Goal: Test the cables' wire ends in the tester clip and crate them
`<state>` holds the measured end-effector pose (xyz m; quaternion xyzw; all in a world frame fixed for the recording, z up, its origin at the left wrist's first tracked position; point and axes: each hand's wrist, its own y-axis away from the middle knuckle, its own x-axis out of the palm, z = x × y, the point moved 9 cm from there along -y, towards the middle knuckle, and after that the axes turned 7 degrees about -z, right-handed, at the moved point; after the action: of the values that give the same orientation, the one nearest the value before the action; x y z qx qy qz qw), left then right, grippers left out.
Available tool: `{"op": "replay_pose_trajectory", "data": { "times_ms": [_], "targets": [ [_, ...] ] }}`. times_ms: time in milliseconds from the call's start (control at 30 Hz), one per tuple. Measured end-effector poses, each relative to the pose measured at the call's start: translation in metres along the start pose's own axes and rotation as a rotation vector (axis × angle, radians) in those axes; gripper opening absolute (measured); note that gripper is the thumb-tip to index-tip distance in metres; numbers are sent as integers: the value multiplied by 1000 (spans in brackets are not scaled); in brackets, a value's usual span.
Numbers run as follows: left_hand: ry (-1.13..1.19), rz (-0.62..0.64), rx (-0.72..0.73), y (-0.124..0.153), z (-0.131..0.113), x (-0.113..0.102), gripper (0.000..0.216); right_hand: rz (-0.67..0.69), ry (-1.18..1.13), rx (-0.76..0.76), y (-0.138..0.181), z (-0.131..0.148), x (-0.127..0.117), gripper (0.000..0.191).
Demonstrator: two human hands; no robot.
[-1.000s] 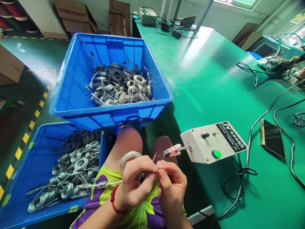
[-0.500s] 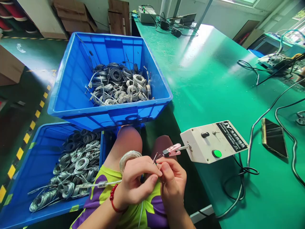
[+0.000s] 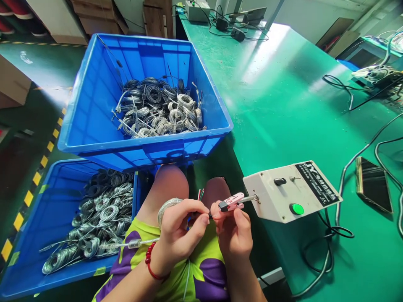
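Observation:
My left hand (image 3: 185, 228) is closed on a clear-jacketed cable, its silvery coil (image 3: 168, 209) showing behind the fingers. Red, green, white and dark wire ends (image 3: 200, 194) stick up above the index finger, and one thin strand reaches toward the right hand. My right hand (image 3: 234, 235) is closed around a pink clip (image 3: 231, 203) with a black tip, its thumb near the tail. That clip sits on the metal shaft (image 3: 251, 198) of a white control box (image 3: 292, 191) with a green button. Whether the clip's jaws are parted cannot be made out.
A large blue crate (image 3: 145, 147) of coiled cables stands ahead, with a second blue crate (image 3: 22, 251) of coils lower left. The green table (image 3: 283, 126) on the right carries a phone (image 3: 374, 184), loose cords and machinery farther back.
My right hand has moved up from the wire ends to the pink clip and closed around it. The colored wires now stand more upright above my left hand. The view has shifted slightly.

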<state>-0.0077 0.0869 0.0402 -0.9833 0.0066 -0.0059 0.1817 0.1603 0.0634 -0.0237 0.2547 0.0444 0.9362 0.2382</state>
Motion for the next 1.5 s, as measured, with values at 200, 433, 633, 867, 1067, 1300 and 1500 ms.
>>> {"op": "replay_pose_trajectory", "data": {
  "times_ms": [200, 433, 633, 867, 1067, 1300, 1500],
  "targets": [
    [29, -8, -65, -1, 7, 4, 5, -73, -167, 99, -9, -1, -4, 43],
    [51, -16, -45, -2, 7, 6, 9, -78, -225, 122, -9, -5, -11, 47],
    [7, -81, 53, 0, 3, 6, 16, -26, -208, 130, -8, -12, -6, 47],
    [-40, -88, 58, 0, 3, 13, 16, -161, -98, 46, -5, -1, -14, 45],
    [-85, -86, 48, 2, 6, 14, 18, -172, -115, 38, -6, -1, -12, 43],
    [-55, -70, 59, 0, 6, 16, 18, -82, -171, 128, -7, -12, -11, 53],
    [-72, -58, 56, 3, 5, 15, 17, -87, -185, 233, -14, -54, -16, 39]
  ]
}}
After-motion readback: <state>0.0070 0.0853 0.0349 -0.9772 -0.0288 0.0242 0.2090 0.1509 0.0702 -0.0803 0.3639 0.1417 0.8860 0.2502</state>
